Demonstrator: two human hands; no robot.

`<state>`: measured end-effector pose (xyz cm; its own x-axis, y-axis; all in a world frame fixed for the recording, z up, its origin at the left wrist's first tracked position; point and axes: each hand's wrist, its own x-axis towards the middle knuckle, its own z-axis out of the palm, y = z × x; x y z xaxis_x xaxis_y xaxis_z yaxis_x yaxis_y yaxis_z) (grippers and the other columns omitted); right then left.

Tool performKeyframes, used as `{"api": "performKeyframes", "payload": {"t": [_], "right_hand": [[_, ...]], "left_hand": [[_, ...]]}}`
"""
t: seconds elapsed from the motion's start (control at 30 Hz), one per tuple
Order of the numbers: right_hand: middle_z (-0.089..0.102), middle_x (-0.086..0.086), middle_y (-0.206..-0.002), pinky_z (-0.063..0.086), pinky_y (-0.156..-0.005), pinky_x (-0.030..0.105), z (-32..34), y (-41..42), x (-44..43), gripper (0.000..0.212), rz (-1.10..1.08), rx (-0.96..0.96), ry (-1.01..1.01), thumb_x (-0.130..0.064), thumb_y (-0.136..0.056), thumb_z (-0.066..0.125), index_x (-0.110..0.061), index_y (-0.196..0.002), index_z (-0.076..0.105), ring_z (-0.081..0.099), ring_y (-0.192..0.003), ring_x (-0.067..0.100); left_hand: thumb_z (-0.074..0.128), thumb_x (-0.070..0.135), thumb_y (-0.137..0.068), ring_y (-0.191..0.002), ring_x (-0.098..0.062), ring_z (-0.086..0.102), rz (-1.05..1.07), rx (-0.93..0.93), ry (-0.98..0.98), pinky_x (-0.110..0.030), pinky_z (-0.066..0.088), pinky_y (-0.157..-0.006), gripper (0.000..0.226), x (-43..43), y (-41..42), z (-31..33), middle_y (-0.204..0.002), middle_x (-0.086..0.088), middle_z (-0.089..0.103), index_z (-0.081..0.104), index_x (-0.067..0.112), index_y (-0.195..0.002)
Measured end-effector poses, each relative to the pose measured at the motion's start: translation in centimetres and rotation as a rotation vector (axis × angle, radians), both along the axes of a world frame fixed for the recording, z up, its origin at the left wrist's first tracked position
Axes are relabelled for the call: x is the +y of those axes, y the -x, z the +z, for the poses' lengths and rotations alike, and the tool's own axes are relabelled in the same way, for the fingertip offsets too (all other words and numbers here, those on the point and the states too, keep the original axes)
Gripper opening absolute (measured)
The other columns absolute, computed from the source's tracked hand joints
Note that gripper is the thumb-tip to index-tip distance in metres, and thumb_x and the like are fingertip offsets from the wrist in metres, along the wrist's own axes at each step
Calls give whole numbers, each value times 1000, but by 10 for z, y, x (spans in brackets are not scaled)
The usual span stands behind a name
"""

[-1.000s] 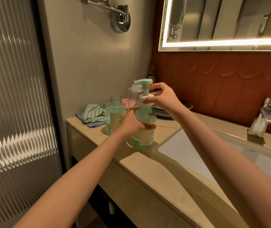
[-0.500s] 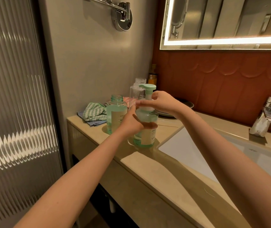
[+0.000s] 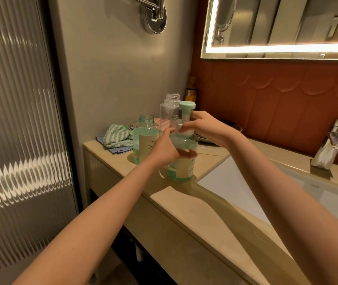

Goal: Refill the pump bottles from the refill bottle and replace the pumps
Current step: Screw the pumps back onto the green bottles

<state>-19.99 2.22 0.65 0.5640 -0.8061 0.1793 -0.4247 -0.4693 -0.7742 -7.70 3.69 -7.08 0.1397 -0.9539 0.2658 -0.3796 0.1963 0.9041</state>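
Note:
A green pump bottle (image 3: pixel 182 167) with a cream label stands on the beige counter (image 3: pixel 184 204) beside the sink. My left hand (image 3: pixel 165 150) grips its body. My right hand (image 3: pixel 201 127) is closed around the white collar of the mint-green pump (image 3: pixel 186 106), which sits in the bottle's neck. A second green bottle (image 3: pixel 145 138) stands open, without a pump, just to the left. Behind them is a clear bottle (image 3: pixel 169 114) with an open neck.
A green striped cloth (image 3: pixel 117 136) on a blue cloth lies at the counter's far left corner. The white sink basin (image 3: pixel 235 182) is to the right, with a chrome tap (image 3: pixel 334 145) behind it. A dark dish (image 3: pixel 233 128) sits by the red tiled wall.
The pump has sunk lower into the bottle's neck, and its head has turned to face me. My right hand has shifted down onto the collar. My left hand stays on the bottle.

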Motion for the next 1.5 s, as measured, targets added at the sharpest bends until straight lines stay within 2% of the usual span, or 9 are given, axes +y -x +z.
{"api": "performKeyframes", "payload": {"t": [0.17,0.37,0.6,0.77,0.97,1.1,1.27,1.37,1.5], "right_hand": [[64,13,-117,43,-82,21,8,10,-4,33,-79,86,93,-7,-81,64,1,-112,64,60,-105,21],[67,5,-97,50,-55,7,22,19,-5,29,-101,90,34,-10,-82,66,-2,-110,66,63,-72,5],[67,-2,-102,52,-80,25,20,18,-7,40,-199,155,211,-32,-75,73,-9,-108,68,63,-90,12],[64,1,-111,47,-69,12,12,15,-1,40,-16,98,174,-8,-81,67,-9,-120,60,59,-95,11],[62,25,-114,50,-88,48,8,9,-7,49,-141,245,327,-33,-77,72,4,-107,66,58,-104,37],[60,26,-80,37,-52,30,3,2,-7,59,-214,283,367,-49,-72,71,8,-86,67,53,-68,33],[44,4,-57,26,-44,23,6,-4,-3,48,-271,315,447,-47,-71,72,0,-71,62,39,-53,13],[66,19,-87,52,-63,34,15,2,-7,42,-207,302,399,-35,-70,75,1,-91,71,61,-76,27],[70,11,-103,54,-87,34,26,12,-7,35,-140,189,231,-19,-70,78,-4,-101,71,66,-92,20]], "left_hand": [[87,28,-57,-120,-21,49,17,-18,-3,-42,43,-100,96,-1,-1,-1,-130,-1,52,34,21,-137],[86,27,-60,-119,-21,48,14,-25,6,-41,44,-99,94,1,-1,0,-133,-2,49,33,18,-137],[85,27,-60,-120,-22,48,14,-29,13,-39,43,-98,94,3,0,0,-132,-3,49,33,18,-138],[85,27,-61,-117,-21,50,26,-22,6,-36,45,-93,91,4,1,1,-130,-2,51,35,18,-136],[84,28,-62,-124,-25,46,33,-36,-13,-42,44,-98,92,4,1,2,-136,-4,48,33,17,-139],[83,25,-64,-125,-23,43,35,-43,-8,-34,43,-94,91,5,2,3,-137,-3,46,32,18,-140],[85,26,-62,-119,-18,45,35,-30,-9,-31,41,-89,92,4,2,3,-133,0,48,34,19,-138],[85,25,-60,-121,-21,46,17,6,-13,-37,42,-97,92,5,1,2,-132,-1,50,34,19,-137],[86,26,-59,-118,-20,49,26,-29,-5,-36,44,-94,94,4,1,2,-129,-2,51,34,17,-137]]}}
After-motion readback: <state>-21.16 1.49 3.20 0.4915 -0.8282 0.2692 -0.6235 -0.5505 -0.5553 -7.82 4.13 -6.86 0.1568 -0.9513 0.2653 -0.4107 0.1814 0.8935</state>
